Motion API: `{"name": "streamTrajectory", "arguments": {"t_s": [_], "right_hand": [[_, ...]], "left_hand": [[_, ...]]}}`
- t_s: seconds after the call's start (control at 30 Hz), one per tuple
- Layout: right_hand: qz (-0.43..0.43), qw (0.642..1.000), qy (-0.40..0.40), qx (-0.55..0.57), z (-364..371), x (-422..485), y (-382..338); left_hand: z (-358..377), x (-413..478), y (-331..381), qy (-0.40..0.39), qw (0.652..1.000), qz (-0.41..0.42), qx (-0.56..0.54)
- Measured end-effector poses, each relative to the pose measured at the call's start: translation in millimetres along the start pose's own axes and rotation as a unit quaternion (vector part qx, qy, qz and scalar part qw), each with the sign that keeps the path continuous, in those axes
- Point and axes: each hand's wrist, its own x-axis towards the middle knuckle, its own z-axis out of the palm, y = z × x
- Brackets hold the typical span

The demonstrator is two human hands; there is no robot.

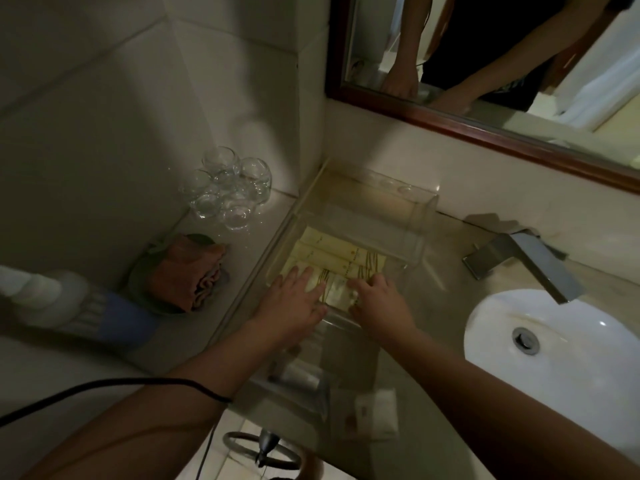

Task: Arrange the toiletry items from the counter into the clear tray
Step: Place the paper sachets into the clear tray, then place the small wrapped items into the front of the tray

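A clear tray (420, 216) stands on the counter against the wall, left of the sink. Several pale yellow toiletry packets (332, 256) lie side by side in its near half. My left hand (292, 303) rests flat with fingers spread on the nearest packets at the tray's front left. My right hand (377, 299) presses its fingertips on a white-and-yellow packet (337, 292) at the front of the tray. A small white tube (299, 374) and a white sachet (377, 412) lie on the counter nearer to me, partly under my forearms.
Several upturned glasses (230, 188) and a folded orange cloth (188, 271) on a dish sit on the raised ledge at left. A white basin (561, 327) and metal faucet (530, 261) are at right. A mirror (485, 64) hangs above. A black cable (104, 388) crosses my left forearm.
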Motion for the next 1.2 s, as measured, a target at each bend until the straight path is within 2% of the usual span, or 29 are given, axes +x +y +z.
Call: {"name": "streamTrajectory", "arguments": {"t_s": [0.13,0.27,0.47,0.57,0.7,0.77,0.83,0.97,1.07,1.2], "right_hand": [[0.009,0.999,0.038,-0.006,2,-3,0],[0.055,0.996,0.061,0.016,4,-6,-2],[0.032,0.997,0.076,0.010,0,-23,-4],[0.008,0.995,0.098,0.028,-3,-40,-2],[-0.038,0.987,0.139,0.064,-10,-71,6],[-0.060,0.989,0.113,0.080,-12,-89,10],[-0.090,0.990,0.065,0.082,-9,-105,16],[-0.137,0.990,-0.020,0.027,11,-127,26],[-0.135,0.988,-0.071,-0.024,23,-135,31],[-0.150,0.983,-0.091,-0.056,33,-138,32]], "left_hand": [[1,2,8,0.030,0.999,0.028,-0.015],[0,1,15,0.012,0.999,0.035,-0.015],[0,-2,18,0.021,0.999,0.042,-0.009],[-1,-5,22,0.068,0.996,0.045,-0.037],[-3,-17,24,0.176,0.979,0.067,-0.074],[-3,-28,26,0.213,0.970,0.074,-0.089],[-1,-41,29,0.213,0.969,0.065,-0.108],[11,-72,38,0.136,0.985,0.044,-0.096],[23,-86,45,0.054,0.998,0.016,-0.018],[38,-95,48,0.046,0.998,-0.040,0.011]]}}
